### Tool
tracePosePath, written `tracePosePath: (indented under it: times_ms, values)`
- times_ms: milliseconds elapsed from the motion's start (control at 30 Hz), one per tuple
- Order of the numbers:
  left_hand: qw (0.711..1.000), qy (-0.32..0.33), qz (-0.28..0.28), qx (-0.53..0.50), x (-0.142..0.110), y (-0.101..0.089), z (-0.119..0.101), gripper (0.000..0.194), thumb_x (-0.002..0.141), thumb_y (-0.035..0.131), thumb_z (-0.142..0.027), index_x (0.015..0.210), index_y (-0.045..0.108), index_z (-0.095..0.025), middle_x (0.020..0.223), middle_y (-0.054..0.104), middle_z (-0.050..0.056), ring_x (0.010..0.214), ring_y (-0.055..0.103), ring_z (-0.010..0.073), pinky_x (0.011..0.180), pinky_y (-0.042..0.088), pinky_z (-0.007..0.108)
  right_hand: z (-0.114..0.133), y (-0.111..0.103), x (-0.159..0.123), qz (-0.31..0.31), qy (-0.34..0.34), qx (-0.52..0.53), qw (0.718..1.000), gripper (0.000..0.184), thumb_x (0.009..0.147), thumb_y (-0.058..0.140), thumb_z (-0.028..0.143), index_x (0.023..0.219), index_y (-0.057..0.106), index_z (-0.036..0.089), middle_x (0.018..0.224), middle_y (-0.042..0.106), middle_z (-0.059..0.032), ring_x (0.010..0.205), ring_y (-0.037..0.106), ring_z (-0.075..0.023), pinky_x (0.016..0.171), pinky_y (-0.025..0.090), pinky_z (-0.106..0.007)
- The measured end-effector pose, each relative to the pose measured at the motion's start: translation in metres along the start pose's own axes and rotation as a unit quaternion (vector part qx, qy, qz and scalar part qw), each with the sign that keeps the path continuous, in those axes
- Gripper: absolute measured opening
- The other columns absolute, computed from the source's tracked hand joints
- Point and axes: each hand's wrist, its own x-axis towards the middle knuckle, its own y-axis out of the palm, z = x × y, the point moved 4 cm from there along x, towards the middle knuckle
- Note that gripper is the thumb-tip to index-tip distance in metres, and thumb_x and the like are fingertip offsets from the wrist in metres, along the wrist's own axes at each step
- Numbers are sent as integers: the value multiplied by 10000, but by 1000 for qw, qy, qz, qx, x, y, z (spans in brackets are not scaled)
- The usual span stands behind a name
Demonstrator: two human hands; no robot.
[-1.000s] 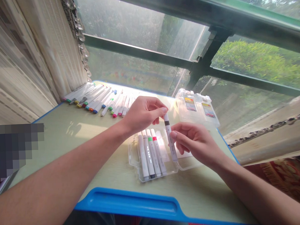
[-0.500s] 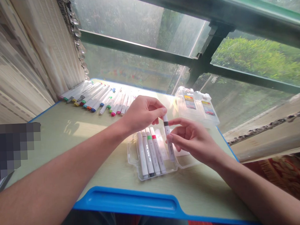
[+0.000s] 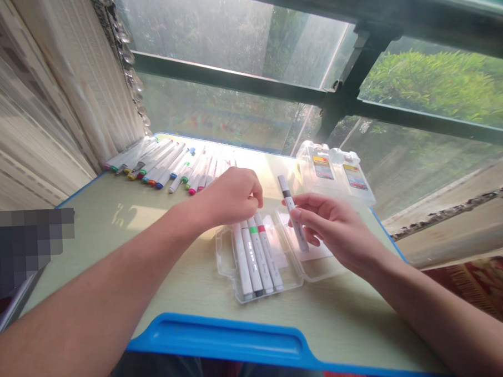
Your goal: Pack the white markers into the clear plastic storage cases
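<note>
My right hand (image 3: 323,221) pinches a white marker with a black band (image 3: 293,213), held tilted above the open half of a clear plastic case. Several white markers lie side by side in the case (image 3: 299,282), among them a green-banded marker (image 3: 258,257) and a red-banded marker (image 3: 269,254). My left hand (image 3: 239,194) is closed, its fingers bent down at the top ends of these markers. Its fingertips are partly hidden, so whether they grip anything does not show.
A long row of white markers with coloured caps (image 3: 162,164) lies along the table's back left. Another clear case with labels (image 3: 336,173) stands at the back right by the window. A blue tray edge (image 3: 225,339) runs along the table's front.
My left hand has let go of the black-banded marker and moved left and down to the markers in the case. My right hand now holds that marker alone, tilted and raised slightly rightward.
</note>
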Motion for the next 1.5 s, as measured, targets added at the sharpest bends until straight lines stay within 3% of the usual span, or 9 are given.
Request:
tracePosePath:
  times_ms: [400, 733, 933, 1133, 1500]
  values:
    - [999, -31, 28, 3, 0, 6, -2, 227, 611, 544, -100, 588, 750, -191, 785, 751, 56, 801, 683, 198, 682, 495, 244, -3, 5, 2, 15, 2, -12, 1000, 374, 817, 738, 440, 1037, 666, 146, 675, 579, 22, 542, 498, -85, 456, 395, -210]
    - [997, -51, 39, -36, -2, 8, 0, 228, 629, 543, -115, 625, 760, -185, 715, 743, 57, 787, 686, 206, 692, 499, 251, -3, 6, 1, 15, 6, -12, 1000, 377, 812, 742, 442, 1033, 661, 147, 679, 572, 23, 540, 484, -88, 461, 391, -221]
    - [999, -37, 17, -27, -2, 9, 3, 258, 638, 544, -122, 723, 778, -191, 740, 751, 64, 792, 686, 220, 700, 504, 271, -3, 8, 0, 29, 23, 6, 999, 365, 799, 753, 442, 1005, 665, 153, 680, 576, 21, 521, 466, -82, 466, 385, -223]
    - [1000, -26, -10, 5, -1, 6, 0, 237, 662, 527, -130, 673, 759, -177, 741, 744, 86, 759, 682, 218, 700, 498, 288, -4, 8, -1, 29, 28, 21, 999, 330, 810, 744, 415, 1002, 669, 157, 666, 566, 25, 528, 474, -81, 468, 383, -213]
    - [999, -33, 14, -6, -1, 7, 1, 264, 687, 515, -134, 707, 776, -171, 745, 749, 75, 747, 668, 195, 697, 495, 268, -2, 9, 0, 31, 20, 17, 999, 344, 811, 738, 429, 1011, 662, 160, 666, 592, 21, 511, 478, -83, 475, 392, -224]
